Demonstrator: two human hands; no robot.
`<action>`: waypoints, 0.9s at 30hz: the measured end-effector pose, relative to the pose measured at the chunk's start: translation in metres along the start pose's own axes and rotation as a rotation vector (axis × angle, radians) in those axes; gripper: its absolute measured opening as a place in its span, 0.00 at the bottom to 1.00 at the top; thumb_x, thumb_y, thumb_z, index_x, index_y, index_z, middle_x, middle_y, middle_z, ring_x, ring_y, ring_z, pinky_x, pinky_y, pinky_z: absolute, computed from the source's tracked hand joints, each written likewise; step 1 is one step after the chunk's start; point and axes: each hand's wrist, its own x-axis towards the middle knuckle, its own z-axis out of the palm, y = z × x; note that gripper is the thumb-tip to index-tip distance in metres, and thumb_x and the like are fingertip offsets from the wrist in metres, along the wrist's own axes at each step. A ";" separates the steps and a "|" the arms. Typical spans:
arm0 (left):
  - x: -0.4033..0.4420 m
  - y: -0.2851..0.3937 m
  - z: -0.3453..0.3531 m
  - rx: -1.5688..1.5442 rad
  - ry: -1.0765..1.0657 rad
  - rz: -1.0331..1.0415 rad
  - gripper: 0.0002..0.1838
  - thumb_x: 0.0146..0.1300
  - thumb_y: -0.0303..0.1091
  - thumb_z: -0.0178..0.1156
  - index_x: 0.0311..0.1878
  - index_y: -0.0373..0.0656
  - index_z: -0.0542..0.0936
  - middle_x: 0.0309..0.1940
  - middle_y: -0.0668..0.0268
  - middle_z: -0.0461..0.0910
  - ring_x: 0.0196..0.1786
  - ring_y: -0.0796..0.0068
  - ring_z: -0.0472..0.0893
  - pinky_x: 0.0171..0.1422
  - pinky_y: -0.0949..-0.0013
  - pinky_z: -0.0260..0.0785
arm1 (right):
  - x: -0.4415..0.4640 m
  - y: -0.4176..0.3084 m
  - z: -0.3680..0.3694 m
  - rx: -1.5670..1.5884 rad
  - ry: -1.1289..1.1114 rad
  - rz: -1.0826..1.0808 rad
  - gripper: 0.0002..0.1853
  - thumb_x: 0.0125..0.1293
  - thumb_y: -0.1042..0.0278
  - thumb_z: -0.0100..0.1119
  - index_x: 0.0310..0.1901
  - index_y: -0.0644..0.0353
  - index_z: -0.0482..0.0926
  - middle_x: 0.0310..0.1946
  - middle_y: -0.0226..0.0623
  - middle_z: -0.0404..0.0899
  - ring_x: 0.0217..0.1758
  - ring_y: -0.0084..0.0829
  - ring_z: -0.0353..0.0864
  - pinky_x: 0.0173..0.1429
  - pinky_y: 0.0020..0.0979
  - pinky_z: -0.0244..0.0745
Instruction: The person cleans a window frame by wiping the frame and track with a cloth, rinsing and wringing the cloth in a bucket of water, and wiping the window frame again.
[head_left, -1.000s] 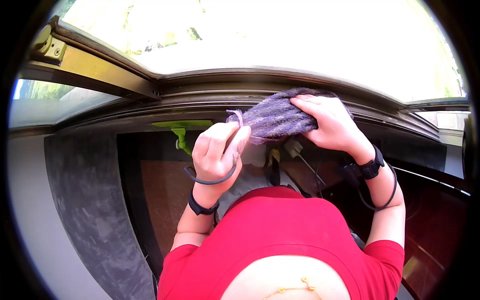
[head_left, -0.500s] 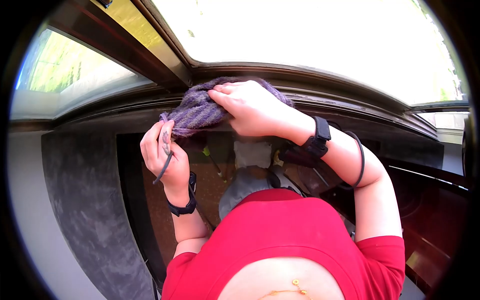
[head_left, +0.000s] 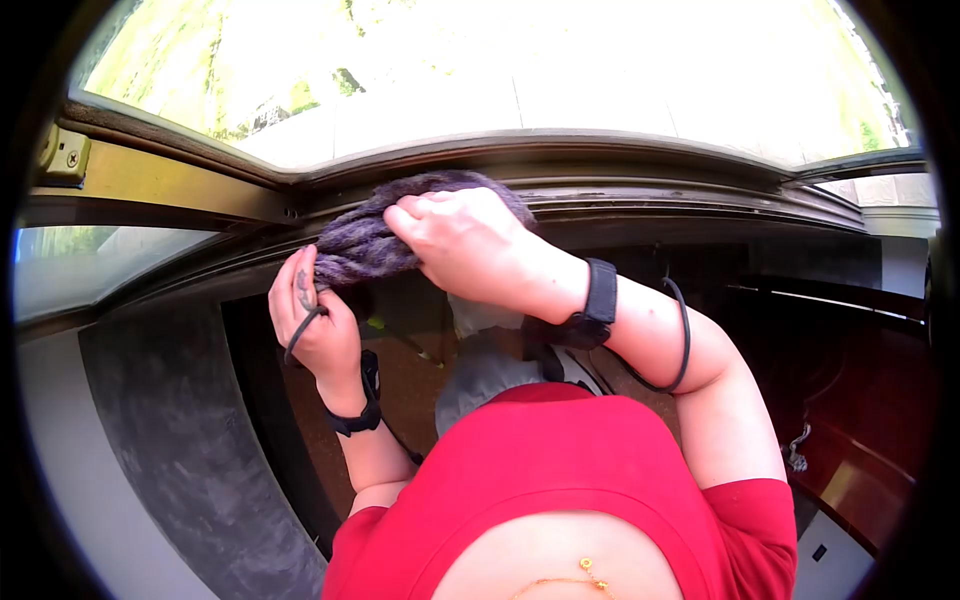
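Observation:
A purple-and-grey fuzzy cloth (head_left: 362,245) lies bunched along the dark window sill, its far edge against the frame's ridges. My right hand (head_left: 465,242) grips the cloth from above, fingers curled over its middle. At the cloth's left end, my left hand (head_left: 322,330) pinches its edge between thumb and fingers. A dark elastic loop sits round the fingers of the left hand. Part of the cloth is hidden beneath the right hand.
Bright window glass (head_left: 560,80) spans the top, with grooved sill rails (head_left: 690,200) running right. A brass-coloured frame bar (head_left: 170,180) is at the left, above a dark grey wall panel (head_left: 190,430). Dark red glossy furniture (head_left: 850,430) stands at the right.
Both hands and the cloth have shifted left along the sill, closer to the frame's corner. The left hand's grip on the edge and the right hand's hold persist. The view has turned slightly.

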 end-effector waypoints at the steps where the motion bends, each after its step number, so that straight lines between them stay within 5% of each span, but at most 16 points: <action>1: 0.001 0.018 0.001 -0.070 -0.060 0.006 0.25 0.51 0.12 0.51 0.52 0.42 0.83 0.49 0.59 0.82 0.52 0.57 0.81 0.60 0.58 0.73 | -0.014 0.011 -0.011 -0.004 0.009 0.037 0.13 0.48 0.72 0.65 0.37 0.60 0.75 0.34 0.38 0.82 0.40 0.39 0.85 0.42 0.37 0.80; 6: 0.002 0.091 0.032 -0.383 -0.204 0.212 0.26 0.46 0.10 0.54 0.49 0.40 0.84 0.45 0.58 0.82 0.47 0.56 0.82 0.53 0.59 0.75 | -0.089 0.055 -0.077 -0.064 0.033 0.207 0.20 0.47 0.75 0.63 0.47 0.61 0.81 0.44 0.42 0.85 0.48 0.42 0.85 0.51 0.38 0.80; 10: 0.006 0.124 0.050 -0.473 -0.239 0.362 0.15 0.54 0.22 0.64 0.47 0.37 0.83 0.42 0.59 0.79 0.44 0.59 0.81 0.47 0.62 0.75 | -0.119 0.074 -0.102 -0.128 -0.012 0.273 0.23 0.43 0.77 0.63 0.46 0.62 0.81 0.44 0.43 0.85 0.48 0.44 0.84 0.53 0.38 0.79; 11: 0.005 0.130 0.049 -0.463 -0.245 0.315 0.20 0.49 0.14 0.59 0.48 0.39 0.84 0.41 0.59 0.80 0.43 0.58 0.81 0.48 0.61 0.77 | -0.122 0.079 -0.099 -0.140 -0.014 0.243 0.23 0.42 0.77 0.63 0.46 0.62 0.81 0.44 0.44 0.85 0.48 0.45 0.84 0.53 0.39 0.78; 23: -0.025 0.109 0.034 -0.255 -0.170 0.023 0.21 0.52 0.14 0.57 0.49 0.41 0.83 0.45 0.60 0.80 0.46 0.56 0.81 0.50 0.59 0.75 | -0.097 0.078 -0.059 -0.104 0.064 0.026 0.24 0.41 0.76 0.63 0.46 0.65 0.80 0.45 0.47 0.83 0.50 0.44 0.83 0.55 0.39 0.76; 27: -0.019 0.058 0.012 -0.105 -0.035 -0.086 0.22 0.51 0.12 0.53 0.48 0.40 0.83 0.45 0.58 0.78 0.48 0.56 0.81 0.52 0.59 0.75 | -0.041 0.044 -0.031 -0.036 0.056 -0.069 0.20 0.42 0.73 0.66 0.40 0.65 0.77 0.36 0.42 0.81 0.43 0.42 0.82 0.49 0.39 0.76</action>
